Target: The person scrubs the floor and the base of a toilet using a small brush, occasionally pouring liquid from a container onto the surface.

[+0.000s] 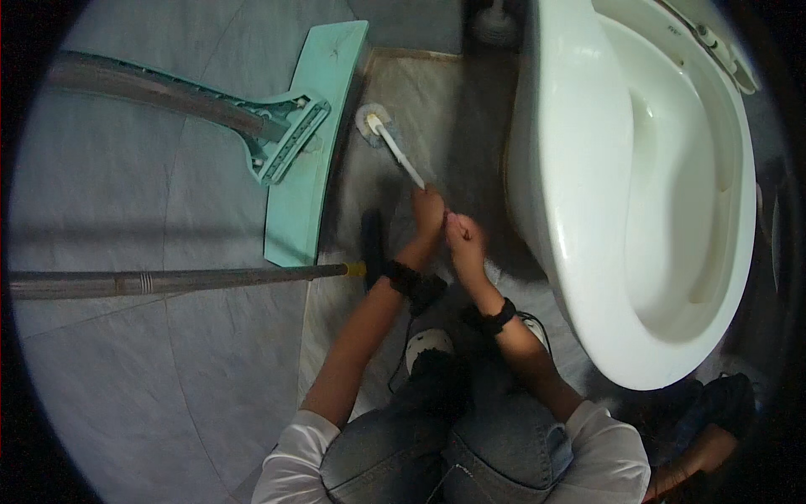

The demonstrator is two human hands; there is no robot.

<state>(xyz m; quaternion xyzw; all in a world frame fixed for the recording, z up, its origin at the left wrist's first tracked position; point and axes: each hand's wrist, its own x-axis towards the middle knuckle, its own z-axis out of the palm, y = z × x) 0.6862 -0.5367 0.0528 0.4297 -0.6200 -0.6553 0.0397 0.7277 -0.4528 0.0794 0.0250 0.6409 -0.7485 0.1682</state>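
My left hand (pixel 429 211) is closed around the white handle of a toilet brush (pixel 402 157). The brush's round, pale bristle head (pixel 374 124) points away from me, over the grey tiles. My right hand (pixel 466 242) is curled close against the left one, near the hidden end of the handle. Whether its fingers grip the handle is not visible. To the right of both hands stands a white ceramic toilet (pixel 585 208), its bowl open to view. Black bands circle both my wrists.
At left is a mop with a teal head (pixel 315 151) on a long pole. Nearer me, another pole (pixel 189 281) with a yellow collar ends in a dark head (pixel 373 249). A pale, rounded object (pixel 495 26) stands beyond the toilet's side. Another person's arm (pixel 699 457) shows at lower right.
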